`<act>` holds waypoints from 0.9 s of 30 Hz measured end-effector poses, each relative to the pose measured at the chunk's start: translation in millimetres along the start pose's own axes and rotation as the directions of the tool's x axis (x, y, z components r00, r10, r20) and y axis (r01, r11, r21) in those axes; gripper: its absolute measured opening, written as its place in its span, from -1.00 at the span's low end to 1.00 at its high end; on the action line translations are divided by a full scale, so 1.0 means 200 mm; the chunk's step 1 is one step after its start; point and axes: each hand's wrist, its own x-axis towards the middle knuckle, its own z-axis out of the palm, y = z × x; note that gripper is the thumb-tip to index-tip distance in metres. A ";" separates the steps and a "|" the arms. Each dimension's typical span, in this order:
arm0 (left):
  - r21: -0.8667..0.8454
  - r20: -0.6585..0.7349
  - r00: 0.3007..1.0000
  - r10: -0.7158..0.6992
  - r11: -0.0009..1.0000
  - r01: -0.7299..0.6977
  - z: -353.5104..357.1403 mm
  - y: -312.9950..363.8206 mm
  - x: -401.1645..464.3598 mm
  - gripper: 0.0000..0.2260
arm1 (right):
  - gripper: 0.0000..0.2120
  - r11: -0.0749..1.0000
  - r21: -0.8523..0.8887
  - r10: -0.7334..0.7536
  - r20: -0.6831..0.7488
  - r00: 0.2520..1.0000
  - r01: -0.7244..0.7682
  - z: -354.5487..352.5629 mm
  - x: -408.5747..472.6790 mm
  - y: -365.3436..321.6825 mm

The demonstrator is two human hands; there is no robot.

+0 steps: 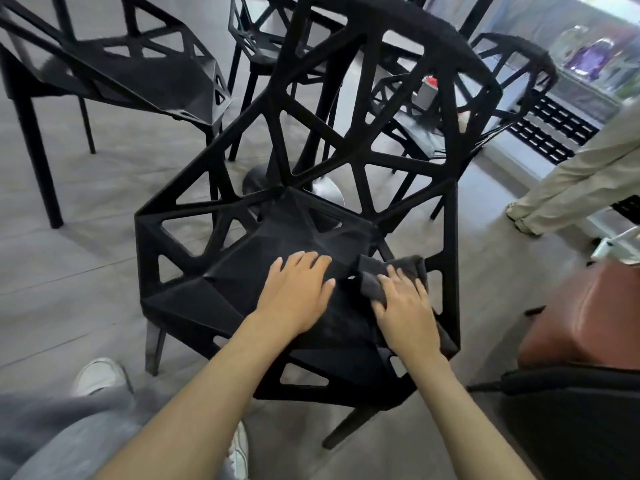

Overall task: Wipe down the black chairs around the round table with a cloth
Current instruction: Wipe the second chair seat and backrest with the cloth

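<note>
On the seat of the nearest black chair [263, 258], seen from the head camera, both hands lie palm down. Left hand [298, 292] rests flat on the bare seat, fingers straight and spread, holding nothing. Right hand [405, 306] presses a dark grey cloth [408, 266] against the seat's right edge with its fingers extended over the fabric, not curled round it. More black chairs [145, 74] stand behind, around a table's metal base [327, 190]. At the right edge are a beige trouser leg [575, 181] and a brown seat [588, 313].
</note>
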 end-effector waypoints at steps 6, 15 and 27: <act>-0.077 0.045 0.998 -0.035 0.996 0.038 -0.02 0.00 0.10 -0.55 | -0.55 1.000 0.026 0.007 0.084 0.996 -0.009 -0.02 0.02 -0.02; -0.119 0.032 0.997 -0.072 0.990 0.076 -0.08 0.02 0.02 -0.56 | -0.63 0.995 0.093 -0.049 0.077 0.996 0.041 -0.14 -0.26 -0.09; 0.006 0.271 0.954 -0.129 0.991 0.133 -0.13 -0.10 0.05 -0.45 | -0.61 0.996 -0.084 -0.016 0.016 1.000 0.017 0.13 0.38 -0.08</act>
